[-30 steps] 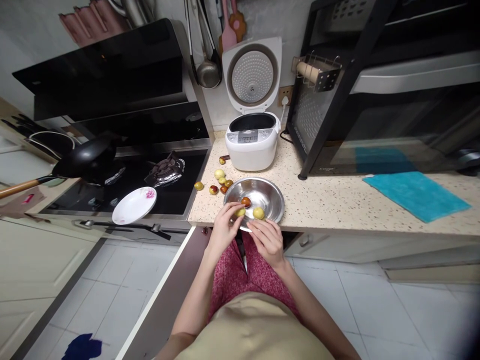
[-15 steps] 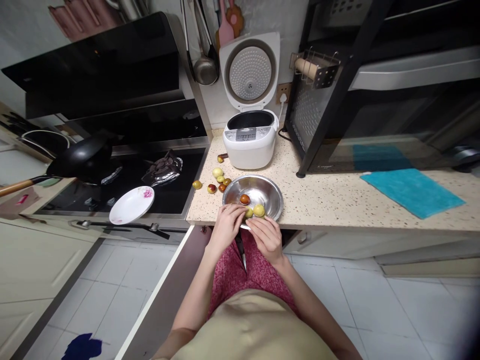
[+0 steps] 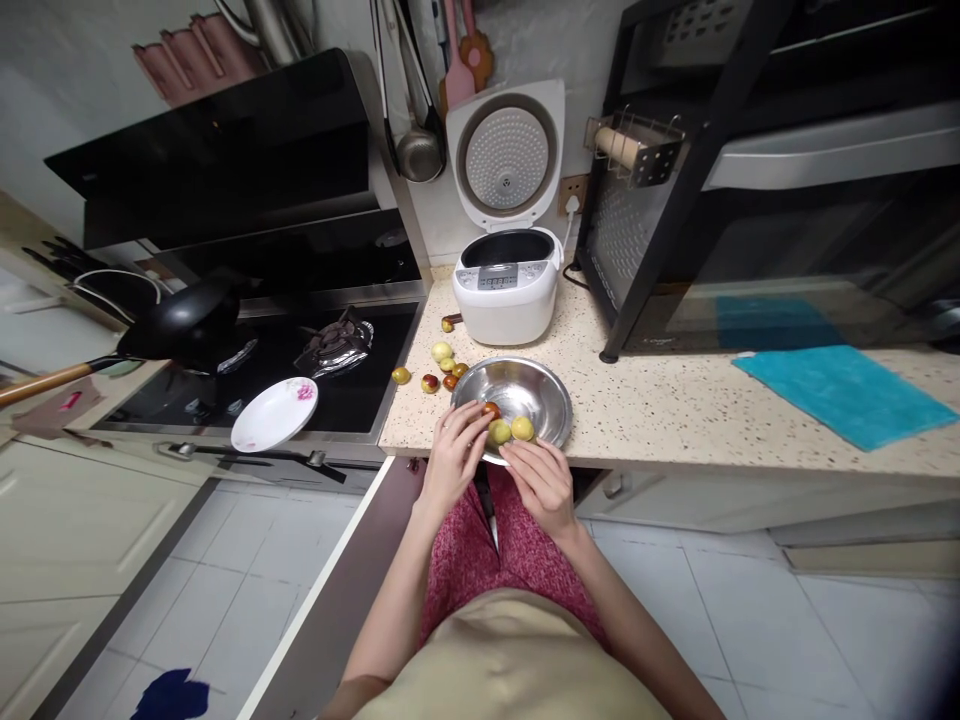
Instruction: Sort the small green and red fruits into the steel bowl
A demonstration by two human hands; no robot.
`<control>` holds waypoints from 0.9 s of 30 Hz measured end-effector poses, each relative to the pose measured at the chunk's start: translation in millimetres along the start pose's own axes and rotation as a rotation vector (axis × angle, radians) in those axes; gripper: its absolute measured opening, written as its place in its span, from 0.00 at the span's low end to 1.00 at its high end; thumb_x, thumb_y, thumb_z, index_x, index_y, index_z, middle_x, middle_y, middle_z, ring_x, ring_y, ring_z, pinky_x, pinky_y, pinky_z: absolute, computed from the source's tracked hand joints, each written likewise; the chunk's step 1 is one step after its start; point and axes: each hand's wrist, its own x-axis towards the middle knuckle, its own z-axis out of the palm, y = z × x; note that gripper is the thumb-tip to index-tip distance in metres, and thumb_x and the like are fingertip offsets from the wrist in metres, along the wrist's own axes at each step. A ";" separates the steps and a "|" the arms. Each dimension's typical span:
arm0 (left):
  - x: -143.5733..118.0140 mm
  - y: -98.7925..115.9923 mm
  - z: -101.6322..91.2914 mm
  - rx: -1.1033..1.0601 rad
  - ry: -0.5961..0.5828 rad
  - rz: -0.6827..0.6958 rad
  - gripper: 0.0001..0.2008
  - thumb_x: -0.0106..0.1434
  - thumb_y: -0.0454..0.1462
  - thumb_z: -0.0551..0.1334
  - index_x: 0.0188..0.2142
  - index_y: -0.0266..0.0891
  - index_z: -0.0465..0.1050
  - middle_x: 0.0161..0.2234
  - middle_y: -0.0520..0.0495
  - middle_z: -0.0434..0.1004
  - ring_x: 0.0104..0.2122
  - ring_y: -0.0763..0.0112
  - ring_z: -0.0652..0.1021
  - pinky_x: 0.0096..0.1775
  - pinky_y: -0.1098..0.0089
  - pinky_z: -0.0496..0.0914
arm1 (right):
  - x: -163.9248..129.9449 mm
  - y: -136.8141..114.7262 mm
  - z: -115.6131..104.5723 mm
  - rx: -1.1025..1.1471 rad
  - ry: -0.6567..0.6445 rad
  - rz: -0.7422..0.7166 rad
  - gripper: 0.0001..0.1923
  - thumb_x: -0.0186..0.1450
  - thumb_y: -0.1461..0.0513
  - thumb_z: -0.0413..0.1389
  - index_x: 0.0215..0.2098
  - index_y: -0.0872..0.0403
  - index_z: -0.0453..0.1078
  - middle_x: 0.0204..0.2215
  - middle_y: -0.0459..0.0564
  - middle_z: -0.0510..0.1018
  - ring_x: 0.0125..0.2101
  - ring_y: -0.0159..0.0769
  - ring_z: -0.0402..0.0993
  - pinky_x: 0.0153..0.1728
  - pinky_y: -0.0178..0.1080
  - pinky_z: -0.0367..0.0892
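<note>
Green fruit [image 3: 498, 433] lies in the steel bowl [image 3: 551, 395] beside the left hand [image 3: 451, 458], whose fingers bend toward it, while the right hand [image 3: 543, 482] curls at the near rim; whether either is clamped on anything cannot be told, as the fingers hide what lies beneath them. Next to it a yellow fruit [image 3: 523, 428] sits in view, and a red fruit [image 3: 491, 410] is partly covered. Beyond, the rice cooker [image 3: 504, 312] on the worktop [image 3: 637, 410] has a display too small to read, the oven's [image 3: 810, 230] pale lettering is blurred, and the left edge cuts off the handle of the wok [image 3: 180, 320].
</note>
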 end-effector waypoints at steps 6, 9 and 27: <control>1.2 -46.2 -0.9 0.067 0.200 -0.119 0.22 0.77 0.34 0.50 0.66 0.47 0.67 0.66 0.39 0.65 0.68 0.59 0.67 0.68 0.51 0.63 | 5.0 -2.0 -1.1 0.011 0.026 -0.004 0.21 0.72 0.71 0.57 0.61 0.49 0.73 0.44 0.48 0.87 0.45 0.36 0.83 0.56 0.45 0.70; 6.6 -78.3 2.3 0.135 0.203 -0.153 0.22 0.76 0.34 0.50 0.66 0.45 0.67 0.67 0.37 0.65 0.68 0.58 0.66 0.69 0.50 0.62 | 5.8 -2.8 -0.8 0.018 0.035 0.000 0.21 0.71 0.71 0.57 0.59 0.50 0.74 0.43 0.47 0.87 0.44 0.36 0.83 0.54 0.45 0.69; 11.4 -119.2 14.5 0.077 0.224 -0.271 0.18 0.71 0.27 0.55 0.54 0.40 0.78 0.59 0.36 0.71 0.59 0.57 0.76 0.62 0.53 0.73 | 3.4 -3.9 3.8 -0.036 0.019 0.019 0.14 0.72 0.69 0.58 0.53 0.52 0.77 0.40 0.48 0.87 0.40 0.35 0.83 0.51 0.44 0.68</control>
